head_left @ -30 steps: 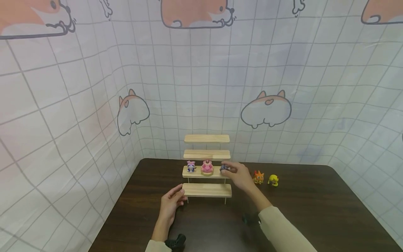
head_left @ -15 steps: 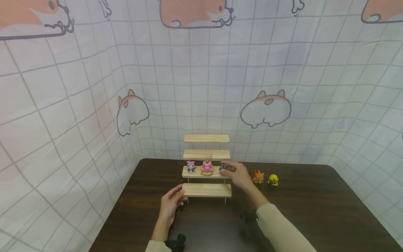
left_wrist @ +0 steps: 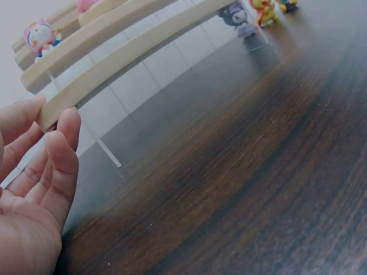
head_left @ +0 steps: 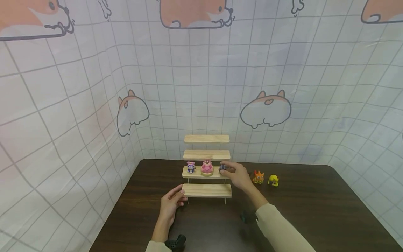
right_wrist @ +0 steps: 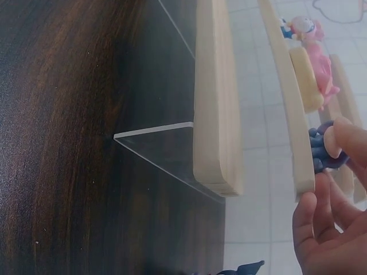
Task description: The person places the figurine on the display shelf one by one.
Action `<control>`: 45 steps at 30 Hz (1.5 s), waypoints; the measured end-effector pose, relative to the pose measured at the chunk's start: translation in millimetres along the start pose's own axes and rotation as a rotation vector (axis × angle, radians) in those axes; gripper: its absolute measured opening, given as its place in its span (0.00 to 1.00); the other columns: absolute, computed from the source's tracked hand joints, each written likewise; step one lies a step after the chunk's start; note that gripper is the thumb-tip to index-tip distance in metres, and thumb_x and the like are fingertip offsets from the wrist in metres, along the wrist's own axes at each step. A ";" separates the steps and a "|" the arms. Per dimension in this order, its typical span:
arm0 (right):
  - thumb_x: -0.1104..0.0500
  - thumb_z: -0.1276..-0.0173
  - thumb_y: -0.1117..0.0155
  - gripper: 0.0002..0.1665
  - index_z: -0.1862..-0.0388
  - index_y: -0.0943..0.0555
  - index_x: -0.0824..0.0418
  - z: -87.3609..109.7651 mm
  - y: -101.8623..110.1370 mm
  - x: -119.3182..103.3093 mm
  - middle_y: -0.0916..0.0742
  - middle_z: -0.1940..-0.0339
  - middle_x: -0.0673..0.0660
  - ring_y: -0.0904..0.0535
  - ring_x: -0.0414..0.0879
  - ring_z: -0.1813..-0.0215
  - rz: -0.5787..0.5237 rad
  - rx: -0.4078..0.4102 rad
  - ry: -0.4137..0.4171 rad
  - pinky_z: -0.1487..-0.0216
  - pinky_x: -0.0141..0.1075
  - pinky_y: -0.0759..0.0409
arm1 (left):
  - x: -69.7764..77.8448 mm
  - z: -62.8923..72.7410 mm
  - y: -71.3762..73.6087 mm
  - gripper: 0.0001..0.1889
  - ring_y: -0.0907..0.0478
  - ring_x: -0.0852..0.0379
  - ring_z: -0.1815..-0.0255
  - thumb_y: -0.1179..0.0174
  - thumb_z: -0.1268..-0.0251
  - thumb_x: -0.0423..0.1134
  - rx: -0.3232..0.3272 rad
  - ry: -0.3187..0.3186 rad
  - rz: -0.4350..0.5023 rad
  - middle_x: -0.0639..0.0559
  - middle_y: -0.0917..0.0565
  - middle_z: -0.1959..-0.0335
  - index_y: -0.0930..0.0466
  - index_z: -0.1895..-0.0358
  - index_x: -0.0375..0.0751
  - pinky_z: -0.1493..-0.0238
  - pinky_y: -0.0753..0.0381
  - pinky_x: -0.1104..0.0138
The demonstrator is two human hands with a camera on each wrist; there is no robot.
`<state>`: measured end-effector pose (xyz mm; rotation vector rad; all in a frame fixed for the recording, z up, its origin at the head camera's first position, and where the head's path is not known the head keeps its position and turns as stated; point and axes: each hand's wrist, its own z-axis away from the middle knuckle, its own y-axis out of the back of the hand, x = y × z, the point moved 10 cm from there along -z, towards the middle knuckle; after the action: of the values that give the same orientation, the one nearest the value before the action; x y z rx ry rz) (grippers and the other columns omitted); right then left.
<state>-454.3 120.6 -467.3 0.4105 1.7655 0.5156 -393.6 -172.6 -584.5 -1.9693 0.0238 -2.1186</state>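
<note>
A tiered wooden display stand (head_left: 206, 189) with clear supports stands on the dark table. My left hand (head_left: 170, 206) pinches the left end of its lowest board, thumb on top and fingers underneath, as the left wrist view shows. With thumb and fingers my right hand (head_left: 238, 175) holds a small dark blue figurine (right_wrist: 327, 150) at the right end of the second board from the bottom. Its other fingers are against that board's end in the right wrist view. On the same board sit a pink figurine (head_left: 207, 168) in the middle and a pink-and-purple figurine (head_left: 190, 167) at the left.
Right of the stand, an orange figurine (head_left: 258, 177) and a yellow figurine (head_left: 273, 180) are on the table. A dark grey-purple figurine (left_wrist: 238, 20) stands beside them, mostly hidden by my right hand in the head view. A white grid-patterned curtain (head_left: 201, 87) hangs behind the table.
My right hand has shifted very slightly left with the dark blue figurine. The left hand keeps its hold on the lowest board.
</note>
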 end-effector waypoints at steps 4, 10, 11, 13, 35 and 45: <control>0.52 0.31 0.28 0.23 0.37 0.16 0.49 -0.4 -0.3 1.3 0.13 0.41 0.58 0.16 0.60 0.40 0.010 -0.001 0.002 0.49 0.51 0.14 | -0.7 -0.1 -0.5 0.26 0.14 0.61 0.67 0.33 0.29 0.43 -0.004 -0.002 0.003 0.55 0.11 0.65 0.23 0.32 0.36 0.68 0.18 0.72; 0.53 0.31 0.28 0.23 0.37 0.16 0.49 -1.0 -1.7 3.1 0.13 0.40 0.59 0.16 0.60 0.40 -0.005 -0.009 -0.009 0.48 0.52 0.14 | 0.4 1.0 -1.1 0.26 0.14 0.61 0.67 0.33 0.29 0.42 -0.006 -0.008 0.005 0.55 0.11 0.65 0.23 0.32 0.36 0.68 0.18 0.72; 0.53 0.31 0.28 0.24 0.37 0.17 0.49 -1.2 -1.9 3.4 0.14 0.40 0.59 0.16 0.60 0.39 -0.006 -0.009 -0.012 0.47 0.52 0.15 | 0.5 0.8 -1.0 0.26 0.14 0.61 0.67 0.33 0.30 0.42 -0.005 -0.009 0.005 0.55 0.11 0.66 0.22 0.33 0.37 0.68 0.18 0.72; 0.53 0.30 0.28 0.24 0.36 0.17 0.49 -1.5 -1.5 3.2 0.14 0.39 0.59 0.17 0.61 0.39 -0.005 -0.009 -0.010 0.46 0.53 0.15 | 0.7 0.3 -0.8 0.25 0.14 0.61 0.67 0.33 0.30 0.42 -0.003 -0.012 0.002 0.55 0.11 0.66 0.22 0.33 0.36 0.69 0.18 0.72; 0.51 0.27 0.32 0.25 0.34 0.19 0.55 21.8 24.5 12.6 0.13 0.45 0.60 0.16 0.55 0.47 -0.057 0.041 0.014 0.55 0.40 0.17 | -1.9 -0.1 -0.8 0.26 0.13 0.61 0.67 0.33 0.30 0.42 -0.006 -0.002 0.009 0.55 0.11 0.64 0.22 0.33 0.36 0.69 0.18 0.71; 0.52 0.25 0.34 0.17 0.44 0.15 0.58 54.5 46.5 30.8 0.10 0.50 0.59 0.13 0.49 0.56 -0.054 0.029 0.022 0.56 0.36 0.18 | -1.1 0.5 -0.2 0.25 0.13 0.61 0.67 0.33 0.30 0.43 0.002 -0.011 0.006 0.54 0.11 0.64 0.21 0.34 0.36 0.68 0.18 0.71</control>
<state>-408.7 182.9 -478.6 0.3773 1.8017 0.4586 -393.1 -172.1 -585.5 -1.9776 0.0257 -2.1033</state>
